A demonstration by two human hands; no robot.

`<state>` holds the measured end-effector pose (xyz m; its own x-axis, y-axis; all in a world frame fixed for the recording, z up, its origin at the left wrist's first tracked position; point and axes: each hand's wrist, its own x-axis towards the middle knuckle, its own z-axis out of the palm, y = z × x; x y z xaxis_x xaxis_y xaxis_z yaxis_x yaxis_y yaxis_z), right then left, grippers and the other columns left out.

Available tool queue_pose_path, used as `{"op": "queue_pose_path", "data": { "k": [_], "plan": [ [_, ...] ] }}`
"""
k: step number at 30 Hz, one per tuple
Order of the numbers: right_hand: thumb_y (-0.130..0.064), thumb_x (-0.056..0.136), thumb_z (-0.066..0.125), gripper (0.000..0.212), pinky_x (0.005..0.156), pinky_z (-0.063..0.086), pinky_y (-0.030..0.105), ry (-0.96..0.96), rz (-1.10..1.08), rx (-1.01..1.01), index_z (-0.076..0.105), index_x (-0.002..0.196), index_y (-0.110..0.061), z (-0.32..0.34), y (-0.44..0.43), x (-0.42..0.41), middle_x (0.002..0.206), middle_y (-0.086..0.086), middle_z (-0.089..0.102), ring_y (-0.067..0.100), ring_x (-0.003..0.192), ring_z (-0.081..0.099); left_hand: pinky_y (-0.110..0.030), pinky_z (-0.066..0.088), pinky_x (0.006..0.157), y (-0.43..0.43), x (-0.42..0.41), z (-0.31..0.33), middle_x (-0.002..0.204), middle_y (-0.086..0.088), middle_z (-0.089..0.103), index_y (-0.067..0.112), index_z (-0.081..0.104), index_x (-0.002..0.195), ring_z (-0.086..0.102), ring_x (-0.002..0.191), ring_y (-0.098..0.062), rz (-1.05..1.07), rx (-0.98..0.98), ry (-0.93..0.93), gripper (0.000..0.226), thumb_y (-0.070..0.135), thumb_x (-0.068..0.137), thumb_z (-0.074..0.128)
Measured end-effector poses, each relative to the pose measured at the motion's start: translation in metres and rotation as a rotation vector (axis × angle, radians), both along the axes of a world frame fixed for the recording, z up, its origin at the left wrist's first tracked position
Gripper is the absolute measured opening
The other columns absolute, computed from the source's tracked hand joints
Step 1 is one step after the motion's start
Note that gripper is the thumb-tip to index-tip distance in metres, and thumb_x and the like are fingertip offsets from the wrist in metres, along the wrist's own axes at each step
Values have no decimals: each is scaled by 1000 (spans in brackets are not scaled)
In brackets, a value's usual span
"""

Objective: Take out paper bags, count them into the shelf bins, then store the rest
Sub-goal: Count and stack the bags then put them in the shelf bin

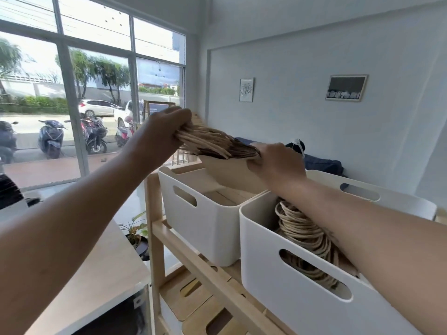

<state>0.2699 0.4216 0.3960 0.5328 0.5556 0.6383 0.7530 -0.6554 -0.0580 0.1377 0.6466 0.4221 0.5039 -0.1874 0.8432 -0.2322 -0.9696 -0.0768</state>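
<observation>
The left hand (159, 131) and right hand (278, 163) hold a stack of brown paper bags (225, 172) in the air over the farther white bin (200, 228) on the wooden shelf (154, 213). The left hand's fingers curl round the bunched twisted-paper handles (208, 143); the right hand grips the stack's top edge at the other end. The stack's long axis runs nearly level from left to right, dipping slightly toward the right hand, and its lower part seems to hang into the bin. The nearer white bin (290, 274), just beside it, holds more bags (302, 230) with their handles up
</observation>
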Motion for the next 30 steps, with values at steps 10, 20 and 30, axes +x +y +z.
{"op": "queue_pose_path", "data": {
  "k": [10, 20, 30],
  "plan": [
    [-21, 89, 53, 33, 69, 35, 32, 61, -60, -195, 58, 117, -37, -8, 7, 6, 103, 7, 64, 32, 99, 62, -21, 44, 60, 9, 17, -28, 74, 12, 45, 22, 47, 78, 48, 62, -9, -1, 8, 223, 32, -2, 83, 68],
    [-54, 61, 77, 59, 92, 51, 37, 457, -38, -537, 65, 113, -29, 5, 22, 17, 102, -2, 66, 23, 100, 62, -32, 47, 73, -3, 28, -21, 93, 1, 59, 21, 57, 97, 56, 82, -19, 166, -224, 709, 45, 25, 68, 90],
    [-31, 100, 53, 72, 109, 29, 33, 639, -43, -1000, 7, 156, -30, 3, 50, 8, 164, 5, 9, 26, 147, 20, -40, 33, 115, -38, 40, -17, 151, 0, 46, 27, 46, 147, 43, 136, -23, 465, -149, 1212, 74, 61, 84, 64]
  ]
}}
